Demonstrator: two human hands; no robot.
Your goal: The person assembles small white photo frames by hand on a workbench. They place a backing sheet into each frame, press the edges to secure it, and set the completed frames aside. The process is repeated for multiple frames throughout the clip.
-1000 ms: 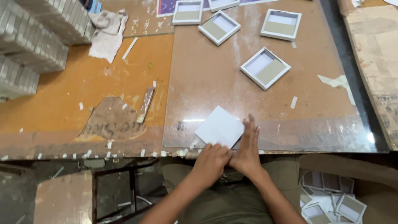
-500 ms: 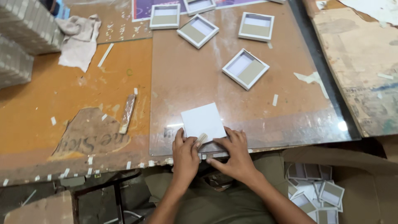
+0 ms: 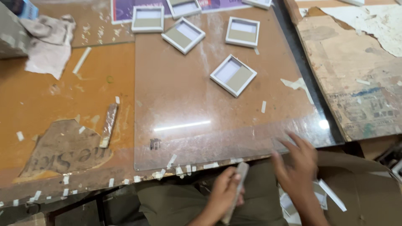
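My left hand [image 3: 224, 191] is below the table edge, over my lap, and grips a thin flat grey-white piece [image 3: 238, 180] that shows edge-on. Blurred and with its fingers spread, my right hand [image 3: 298, 164] hovers to the right of it, just off the table's front edge, holding nothing. Below it lie white square pieces [image 3: 331, 195] in a pile by my right thigh. On the glass sheet [image 3: 201, 138] ahead rest several shallow white square trays; the nearest tray [image 3: 233, 75] is well beyond both hands.
A narrow wooden stick [image 3: 109, 124] lies on the orange tabletop left of the glass. A crumpled cloth [image 3: 48, 44] is at the far left. Worn cardboard [image 3: 360, 83] covers the right side. Bits of tape [image 3: 171, 161] dot the front edge.
The white square that lay on the glass is gone from the table. Both hands dropped below the edge; the left now holds a flat piece, and the right swung to the right.
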